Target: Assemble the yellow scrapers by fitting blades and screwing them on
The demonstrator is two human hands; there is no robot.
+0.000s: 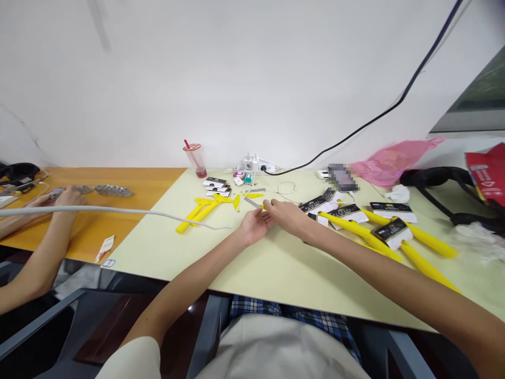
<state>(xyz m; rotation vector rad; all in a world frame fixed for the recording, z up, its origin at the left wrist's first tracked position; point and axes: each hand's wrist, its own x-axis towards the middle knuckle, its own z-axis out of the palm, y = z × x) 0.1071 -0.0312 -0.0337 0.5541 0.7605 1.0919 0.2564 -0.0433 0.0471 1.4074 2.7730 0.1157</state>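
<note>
Forearms (189,263) over cream table (158,258); left hand (254,223), right hand (287,217) narrow, pinching thin metal strip (252,202): light, stiff; I hold yellow end (263,207).

Head-worn view, facing forward, down onto table (284,268)

White short-sleeved top (276,350), blue checked garment (290,309) at lap, bare hands (288,216).
</note>
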